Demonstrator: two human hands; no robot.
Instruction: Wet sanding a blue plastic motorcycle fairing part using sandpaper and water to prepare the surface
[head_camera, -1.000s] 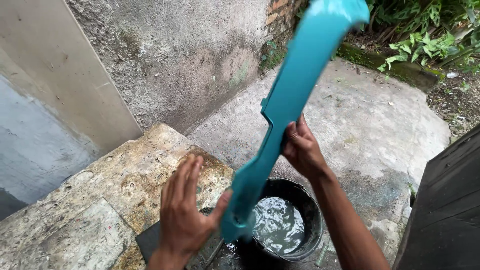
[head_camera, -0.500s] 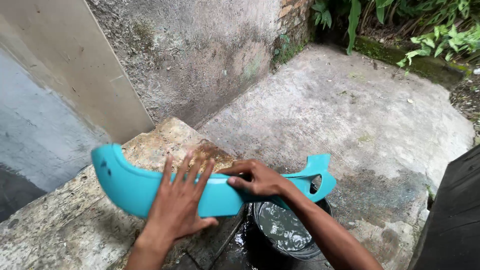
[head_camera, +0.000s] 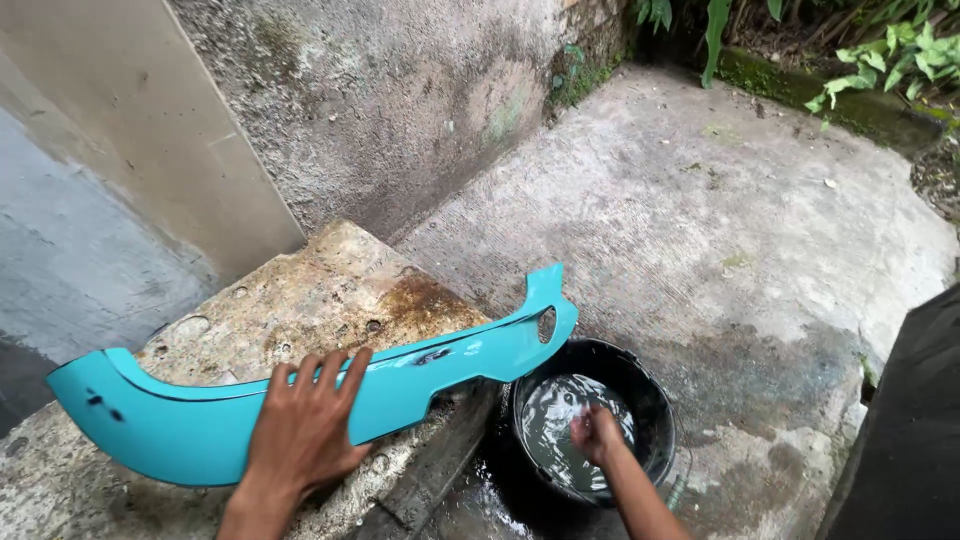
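A long curved turquoise plastic panel lies sideways across a stained stone slab. My left hand presses flat on the panel's middle, fingers spread. My right hand is down in a black bucket of soapy water just right of the slab, fingers curled at the water's surface; whether it holds anything I cannot make out. The panel's notched right end hangs over the bucket's left rim.
A rough concrete wall rises behind the slab. Wet concrete ground spreads to the right, with green plants along the far edge. A dark object fills the lower right corner.
The panel went from upright to lying flat across the slab. My right hand let go of it and dropped into the bucket. My left hand stays pressed on it.
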